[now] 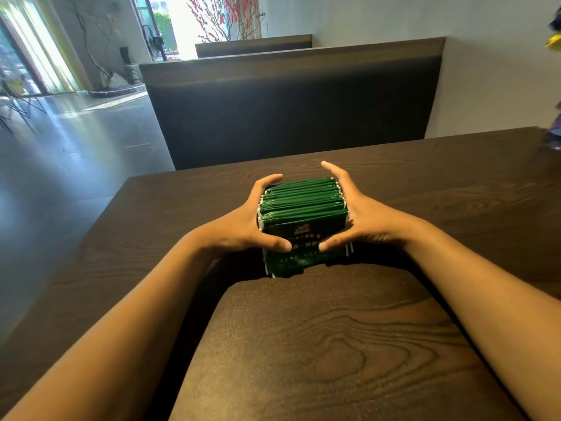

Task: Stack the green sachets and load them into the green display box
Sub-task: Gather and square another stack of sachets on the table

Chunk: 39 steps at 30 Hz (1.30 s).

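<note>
At frame centre, both hands, left and right, squeezed the sachets on the desk. Fingers curled round the ends (likely squaring the stack); no box showed.

Dark wooden table, padded booth bench behind, sunlit glossy floor

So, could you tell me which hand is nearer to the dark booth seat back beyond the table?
Right, narrowly. The right hand grips the green sachets with fingers reaching farther toward the booth seat back; the left hand grips the opposite side, slightly farther back.
</note>
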Available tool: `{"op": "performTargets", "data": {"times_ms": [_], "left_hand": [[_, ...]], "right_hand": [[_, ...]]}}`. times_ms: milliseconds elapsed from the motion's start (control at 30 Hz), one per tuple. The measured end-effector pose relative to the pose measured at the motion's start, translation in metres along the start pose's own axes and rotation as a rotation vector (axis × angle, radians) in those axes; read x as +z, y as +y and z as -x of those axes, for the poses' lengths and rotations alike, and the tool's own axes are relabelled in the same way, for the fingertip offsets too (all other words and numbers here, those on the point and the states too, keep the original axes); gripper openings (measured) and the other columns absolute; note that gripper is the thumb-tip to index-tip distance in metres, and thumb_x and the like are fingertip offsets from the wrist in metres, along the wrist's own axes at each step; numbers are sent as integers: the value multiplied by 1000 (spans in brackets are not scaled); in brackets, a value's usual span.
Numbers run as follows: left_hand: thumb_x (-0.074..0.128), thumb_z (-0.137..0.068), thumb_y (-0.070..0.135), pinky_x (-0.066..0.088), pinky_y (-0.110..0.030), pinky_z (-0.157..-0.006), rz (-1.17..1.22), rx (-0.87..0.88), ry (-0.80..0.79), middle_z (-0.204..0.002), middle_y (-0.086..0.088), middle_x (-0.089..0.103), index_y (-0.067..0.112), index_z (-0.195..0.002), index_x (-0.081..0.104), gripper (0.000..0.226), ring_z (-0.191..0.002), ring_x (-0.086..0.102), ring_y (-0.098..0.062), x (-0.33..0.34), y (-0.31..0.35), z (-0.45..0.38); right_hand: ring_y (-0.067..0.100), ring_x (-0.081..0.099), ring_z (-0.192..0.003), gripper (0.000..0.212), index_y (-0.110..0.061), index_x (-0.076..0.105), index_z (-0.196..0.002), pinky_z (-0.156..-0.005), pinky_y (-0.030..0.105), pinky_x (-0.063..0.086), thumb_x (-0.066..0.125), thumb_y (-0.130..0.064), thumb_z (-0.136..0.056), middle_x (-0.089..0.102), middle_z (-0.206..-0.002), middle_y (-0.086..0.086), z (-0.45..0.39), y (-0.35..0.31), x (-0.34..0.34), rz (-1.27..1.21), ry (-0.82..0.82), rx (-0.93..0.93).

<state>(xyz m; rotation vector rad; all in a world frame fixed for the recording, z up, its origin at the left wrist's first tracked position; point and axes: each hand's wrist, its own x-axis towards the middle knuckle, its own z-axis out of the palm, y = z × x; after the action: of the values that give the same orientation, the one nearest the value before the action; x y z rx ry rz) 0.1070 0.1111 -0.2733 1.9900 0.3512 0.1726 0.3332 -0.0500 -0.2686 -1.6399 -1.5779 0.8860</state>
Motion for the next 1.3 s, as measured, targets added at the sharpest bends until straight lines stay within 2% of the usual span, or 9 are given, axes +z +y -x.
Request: {"op": "performTargets", "data": {"times_ms": [100,233,333,500,600,767,900,1033,1300], "left_hand": [[91,-71,13,50,-19,-101,-36,-40,-53,-144,17,41,42,-157,-5,132,-127,52,1,-1,-1,0],[87,-74,3,52,-23,-103,-16,-7,52,-147,10,42,36,-160,3,125,-130,53,-5,1,-1,1],[87,-73,5,53,-22,-98,36,25,127,-148,6,43,35,-159,7,121,-129,56,-6,2,-1,1],[87,-69,17,47,-12,-99,-82,-41,19,-143,22,36,35,-160,-13,137,-123,50,7,1,-1,1],[92,-73,14,39,-28,-116,-95,-73,7,-148,25,32,37,-159,-22,145,-132,47,-1,-3,-3,1],[94,-59,34,21,-50,-127,-67,-105,36,-170,-2,16,44,-158,-21,152,-156,22,-22,-10,3,8],[90,-73,13,28,-26,-118,-97,-104,32,-168,4,21,31,-159,-27,146,-145,30,-7,-2,1,5],[87,-77,10,29,-5,-107,-130,-68,45,-163,9,28,24,-158,-30,143,-140,30,4,-2,-2,2],[85,-79,3,27,6,-98,-206,17,49,-141,32,27,19,-162,-5,123,-118,35,35,0,-2,-3]], "right_hand": [[-12,47,-117,135,-41,-5,-156,-89,6,43,89,-22,-62,37,-138,-25,-1,2,-3,14,2,-11],[-19,46,-113,132,-42,-3,-156,-88,4,44,88,-19,-64,38,-132,-31,0,1,0,-18,29,-27],[-8,44,-125,134,-42,-7,-157,-104,18,37,87,-24,-62,32,-136,-32,0,-4,1,-33,65,-42],[6,27,-141,144,-46,-17,-155,-117,36,26,90,-27,-61,18,-165,-5,2,-5,1,-11,17,8],[5,25,-141,147,-50,-21,-153,-116,34,25,93,-30,-61,11,-168,-5,4,-3,-1,0,-8,36],[12,33,-144,159,-51,-19,-153,-121,43,28,98,-48,-45,19,-167,-1,3,-4,-3,-117,-4,48],[5,40,-138,167,-49,-17,-155,-111,29,37,95,-64,-31,25,-162,-6,2,-6,2,-197,0,34],[-13,47,-123,157,-48,-20,-154,-87,5,46,98,-35,-51,24,-160,-12,3,-3,2,-180,-62,25],[11,31,-144,149,-53,-20,-152,-111,31,34,95,-16,-65,11,-169,-7,7,-9,5,-165,-58,62]]}}
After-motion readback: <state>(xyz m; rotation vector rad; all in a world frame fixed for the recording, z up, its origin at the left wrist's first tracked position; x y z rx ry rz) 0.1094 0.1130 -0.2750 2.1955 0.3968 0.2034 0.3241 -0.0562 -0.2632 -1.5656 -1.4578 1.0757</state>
